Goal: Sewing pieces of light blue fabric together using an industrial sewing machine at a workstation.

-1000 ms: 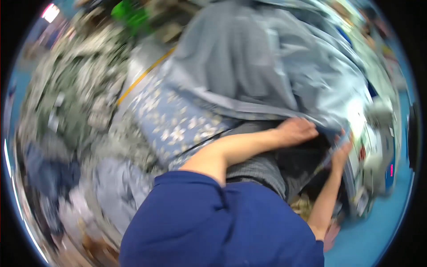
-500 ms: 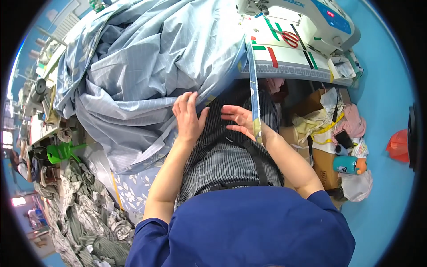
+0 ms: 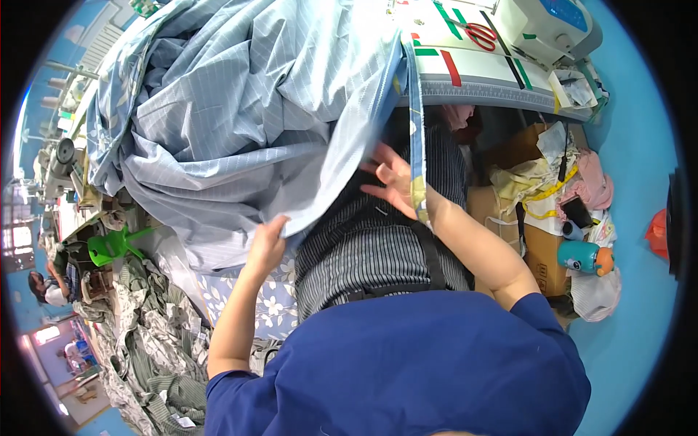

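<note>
A large heap of light blue striped fabric (image 3: 240,94) spreads from the sewing table down toward my lap. My left hand (image 3: 269,243) is closed on the fabric's near edge, pulling it taut. My right hand (image 3: 392,183) has its fingers spread beside the fabric's edge, which is blurred there; nothing shows in its grip. A narrow blue patterned fabric strip (image 3: 416,131) hangs from the table edge and passes over my right wrist.
The sewing machine (image 3: 545,29) stands at the upper right, with red-handled scissors (image 3: 480,36) on its white table. Below are a cardboard box (image 3: 545,254) with cloth and a teal bottle (image 3: 578,256). At left are a green plastic stool (image 3: 109,247) and heaped patterned garments (image 3: 153,327).
My left hand has closed on the fabric edge and drawn it down and left. The right hand stays spread in about the same place. The view has shifted slightly.
</note>
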`<state>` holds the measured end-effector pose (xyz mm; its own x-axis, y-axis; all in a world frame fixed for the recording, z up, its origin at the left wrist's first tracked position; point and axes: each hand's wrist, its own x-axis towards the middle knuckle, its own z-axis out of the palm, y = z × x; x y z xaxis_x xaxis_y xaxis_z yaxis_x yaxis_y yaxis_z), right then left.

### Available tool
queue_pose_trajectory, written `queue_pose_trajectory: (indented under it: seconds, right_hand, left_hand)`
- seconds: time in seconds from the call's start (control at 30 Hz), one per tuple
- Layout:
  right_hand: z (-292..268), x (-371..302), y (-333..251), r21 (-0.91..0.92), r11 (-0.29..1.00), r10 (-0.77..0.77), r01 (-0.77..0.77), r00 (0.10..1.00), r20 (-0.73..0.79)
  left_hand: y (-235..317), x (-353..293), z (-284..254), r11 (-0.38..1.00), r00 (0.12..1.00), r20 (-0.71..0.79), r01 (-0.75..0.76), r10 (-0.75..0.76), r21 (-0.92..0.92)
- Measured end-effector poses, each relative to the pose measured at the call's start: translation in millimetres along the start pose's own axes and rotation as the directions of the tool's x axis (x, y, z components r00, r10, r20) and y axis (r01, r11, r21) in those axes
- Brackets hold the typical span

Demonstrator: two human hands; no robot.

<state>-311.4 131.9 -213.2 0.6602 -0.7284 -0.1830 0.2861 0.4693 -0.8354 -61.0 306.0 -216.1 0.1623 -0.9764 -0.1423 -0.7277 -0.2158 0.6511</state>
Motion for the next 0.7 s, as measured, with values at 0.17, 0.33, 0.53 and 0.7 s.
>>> queue_pose_trajectory:
  seconds: [0.17,0.33,0.53,0.7]
  right_hand:
    - [21,-29,-5,0.182,0.946,0.277,-0.269,0.961,-0.017]
    - [10,-71,-8,0.137,0.908,0.398,-0.396,0.917,0.01]
    - [-54,-100,-10,0.075,0.952,0.303,-0.297,0.948,-0.093]
    - [-65,-103,-2,-0.099,0.928,0.33,-0.358,0.917,-0.222]
  left_hand:
    - [83,-30,-33,0.966,0.918,0.367,-0.055,0.148,-0.252]
    - [71,9,-29,0.953,0.671,0.677,-0.18,0.301,-0.245]
    - [44,62,-136,0.898,0.997,-0.025,-0.06,0.079,0.435]
    - [66,66,-91,0.787,0.937,-0.293,0.034,0.19,0.616]
